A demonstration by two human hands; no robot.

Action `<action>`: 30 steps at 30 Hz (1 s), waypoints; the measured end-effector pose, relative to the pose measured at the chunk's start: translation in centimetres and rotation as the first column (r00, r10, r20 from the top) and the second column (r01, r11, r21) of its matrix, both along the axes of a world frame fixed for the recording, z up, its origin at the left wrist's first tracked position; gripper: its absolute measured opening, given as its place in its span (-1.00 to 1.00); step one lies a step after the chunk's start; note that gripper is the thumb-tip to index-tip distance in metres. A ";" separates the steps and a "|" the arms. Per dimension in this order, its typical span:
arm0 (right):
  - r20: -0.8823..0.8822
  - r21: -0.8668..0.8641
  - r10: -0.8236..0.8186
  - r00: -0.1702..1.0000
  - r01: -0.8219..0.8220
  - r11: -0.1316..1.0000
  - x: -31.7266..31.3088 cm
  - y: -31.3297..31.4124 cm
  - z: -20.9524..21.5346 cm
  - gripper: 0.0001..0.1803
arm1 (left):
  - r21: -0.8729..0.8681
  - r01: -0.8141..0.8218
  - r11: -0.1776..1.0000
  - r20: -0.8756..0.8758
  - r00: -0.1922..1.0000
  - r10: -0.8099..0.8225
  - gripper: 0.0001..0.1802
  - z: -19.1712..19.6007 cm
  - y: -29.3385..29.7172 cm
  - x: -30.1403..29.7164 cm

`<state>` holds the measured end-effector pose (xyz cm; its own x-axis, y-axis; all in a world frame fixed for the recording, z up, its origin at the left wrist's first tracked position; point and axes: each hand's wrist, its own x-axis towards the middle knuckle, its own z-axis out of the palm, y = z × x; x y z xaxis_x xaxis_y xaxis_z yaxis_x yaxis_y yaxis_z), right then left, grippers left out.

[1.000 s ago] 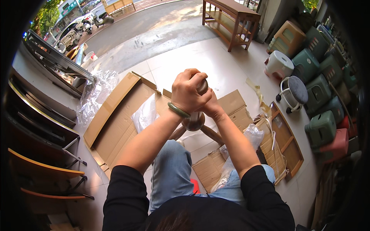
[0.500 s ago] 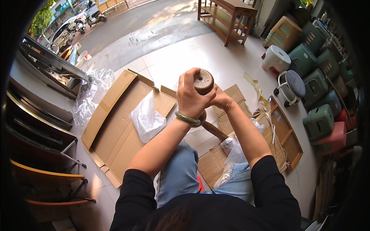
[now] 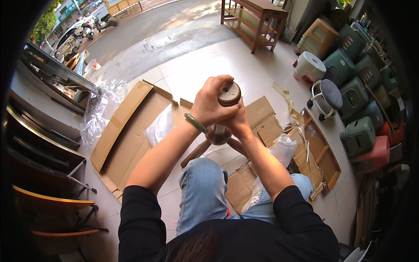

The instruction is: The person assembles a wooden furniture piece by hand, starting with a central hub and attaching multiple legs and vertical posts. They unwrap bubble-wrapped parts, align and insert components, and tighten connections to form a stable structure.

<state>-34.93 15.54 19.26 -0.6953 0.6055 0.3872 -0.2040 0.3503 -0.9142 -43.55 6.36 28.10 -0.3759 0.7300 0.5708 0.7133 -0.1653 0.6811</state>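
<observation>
Hidden from us is much of the wooden post's [image 3: 229,94] shaft, covered by the left hand [image 3: 209,100] and the right hand [image 3: 238,120], the latter itself partly concealed. The upper edge crops the brown shelf [image 3: 246,16]; we cannot resolve the distant scooter's [image 3: 106,22] details.

Daylight from street [image 3: 152,43]; glare on floor [image 3: 196,65]; edges bowed, corners black.
</observation>
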 end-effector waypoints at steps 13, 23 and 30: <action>-0.055 -0.146 0.319 0.946 -0.324 0.935 0.4 2.9 3.3 -0.21 | 0.041 -0.343 0.939 -0.438 0.838 0.325 -0.58 0.0 1.7 1.3; -0.293 -0.027 -0.039 0.955 0.033 0.999 -1.3 -1.8 0.7 -0.20 | 0.033 -0.006 0.999 -0.522 0.852 0.022 -0.57 1.5 0.9 -1.5; 0.105 -0.455 0.575 0.812 -0.475 0.754 1.2 4.4 4.0 -0.27 | 0.152 -0.384 0.911 -0.569 0.719 0.398 -0.79 0.0 2.2 2.4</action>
<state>-33.74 19.91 23.22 -0.9836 0.1804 -0.0060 -0.0206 -0.1451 -0.9892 -41.19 8.52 28.07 -0.2199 0.5775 0.7862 0.9710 0.2074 0.1192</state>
